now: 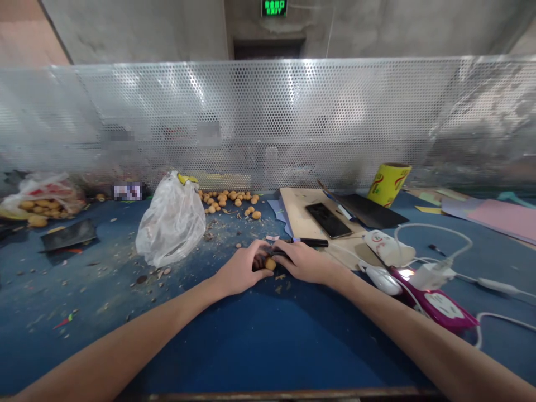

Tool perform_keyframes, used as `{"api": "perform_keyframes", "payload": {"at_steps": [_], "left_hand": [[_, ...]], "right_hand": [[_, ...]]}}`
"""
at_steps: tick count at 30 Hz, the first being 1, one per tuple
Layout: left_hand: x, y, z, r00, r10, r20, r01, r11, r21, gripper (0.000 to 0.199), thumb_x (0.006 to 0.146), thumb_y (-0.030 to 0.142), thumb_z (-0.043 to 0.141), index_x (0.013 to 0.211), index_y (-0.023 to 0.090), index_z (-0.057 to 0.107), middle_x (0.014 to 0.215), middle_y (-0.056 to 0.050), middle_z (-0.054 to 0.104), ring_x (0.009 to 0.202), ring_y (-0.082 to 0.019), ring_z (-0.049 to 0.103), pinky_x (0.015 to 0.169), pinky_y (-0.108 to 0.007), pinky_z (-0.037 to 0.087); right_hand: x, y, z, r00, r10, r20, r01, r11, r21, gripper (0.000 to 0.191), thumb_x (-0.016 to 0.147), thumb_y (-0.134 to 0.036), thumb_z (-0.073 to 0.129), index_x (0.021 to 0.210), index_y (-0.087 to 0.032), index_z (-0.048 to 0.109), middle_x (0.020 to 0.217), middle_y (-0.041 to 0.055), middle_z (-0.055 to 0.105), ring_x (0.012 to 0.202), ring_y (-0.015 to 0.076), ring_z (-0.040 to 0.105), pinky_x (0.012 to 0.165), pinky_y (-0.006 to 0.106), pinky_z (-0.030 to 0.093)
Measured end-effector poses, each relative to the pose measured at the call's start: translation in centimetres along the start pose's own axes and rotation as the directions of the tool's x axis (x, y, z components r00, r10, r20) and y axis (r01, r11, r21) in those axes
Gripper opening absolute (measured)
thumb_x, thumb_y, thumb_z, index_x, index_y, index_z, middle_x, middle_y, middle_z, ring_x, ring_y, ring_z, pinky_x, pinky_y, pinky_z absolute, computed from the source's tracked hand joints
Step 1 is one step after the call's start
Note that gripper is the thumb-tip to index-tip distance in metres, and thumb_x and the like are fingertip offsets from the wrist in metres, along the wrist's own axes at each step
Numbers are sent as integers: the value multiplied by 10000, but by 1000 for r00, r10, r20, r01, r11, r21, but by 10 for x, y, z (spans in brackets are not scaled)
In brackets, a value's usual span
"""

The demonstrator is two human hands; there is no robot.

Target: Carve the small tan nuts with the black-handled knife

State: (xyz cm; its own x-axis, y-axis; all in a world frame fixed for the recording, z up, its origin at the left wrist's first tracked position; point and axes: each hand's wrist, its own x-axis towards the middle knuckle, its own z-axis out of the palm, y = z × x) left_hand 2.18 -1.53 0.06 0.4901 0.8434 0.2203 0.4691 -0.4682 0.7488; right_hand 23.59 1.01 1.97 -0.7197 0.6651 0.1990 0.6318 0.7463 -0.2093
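- Two bare hands meet mid-table: the left hand (240, 271) curls its fingers round one small potato (270, 263); the right hand (305, 261) has bent fingers close against it, their grip unclear.
- One black handle (314, 243) lies just beyond the right hand.
- One phone (329, 219) rests on brown card (299, 204).
- Two plastic bags: one white bag (171, 223), one potato bag (50, 204) farther left.
- Loose potatoes (228, 198), too bunched to count.
- One yellow roll (386, 187), its red print unreadable.
- One purple power strip (446, 310).
- One green sign (274, 8) reads "EXIT" beneath Chinese characters.
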Motion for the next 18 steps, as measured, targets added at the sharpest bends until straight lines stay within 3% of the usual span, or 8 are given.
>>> {"api": "perform_keyframes", "payload": {"at_steps": [4, 8, 11, 14, 18], "left_hand": [[0, 2, -1, 999, -40, 0, 40, 998, 57, 564, 822, 398, 670, 1302, 261, 410, 1044, -35, 718, 880, -225, 674, 840, -390, 498], [2, 3, -2, 998, -61, -17, 63, 983, 172, 615, 817, 455, 668, 1336, 273, 394, 1068, -32, 731, 1044, -277, 653, 994, -490, 395], [5, 2, -3, 998, -55, -25, 59, 975, 212, 667, 792, 515, 676, 1345, 269, 395, 1057, -34, 737, 1062, -286, 650, 979, -478, 407], [7, 2, -5, 999, -24, -48, 36, 961, 273, 701, 763, 538, 696, 1348, 278, 412, 1007, -32, 746, 1037, -289, 656, 906, -429, 454], [7, 3, -12, 997, 81, -3, -71, 894, 443, 649, 796, 537, 654, 1343, 257, 445, 1053, -59, 725, 1110, -297, 599, 953, -447, 417]], "right_hand": [[0, -4, -2, 1000, 15, 15, -16, 997, 73, 263, 981, -378, 435, 1133, -186, 532, 986, 77, 689, 838, 223, 645, 707, 302, 409], [1, -5, 0, 996, 87, 7, -87, 992, 87, 373, 912, -468, 536, 1157, -186, 546, 987, 89, 695, 859, 246, 643, 706, 305, 420], [3, -4, 3, 989, 150, -14, -148, 983, 105, 433, 854, -503, 601, 1151, -190, 567, 1007, 96, 696, 880, 264, 641, 713, 318, 434], [5, -4, 4, 986, 166, 1, -164, 971, 176, 305, 872, -463, 583, 1040, -209, 610, 977, 71, 703, 850, 235, 647, 709, 307, 444], [5, -5, 1, 990, 139, 9, -138, 967, 214, 274, 877, -453, 569, 999, -213, 617, 945, 56, 706, 823, 221, 650, 697, 301, 456]]}}
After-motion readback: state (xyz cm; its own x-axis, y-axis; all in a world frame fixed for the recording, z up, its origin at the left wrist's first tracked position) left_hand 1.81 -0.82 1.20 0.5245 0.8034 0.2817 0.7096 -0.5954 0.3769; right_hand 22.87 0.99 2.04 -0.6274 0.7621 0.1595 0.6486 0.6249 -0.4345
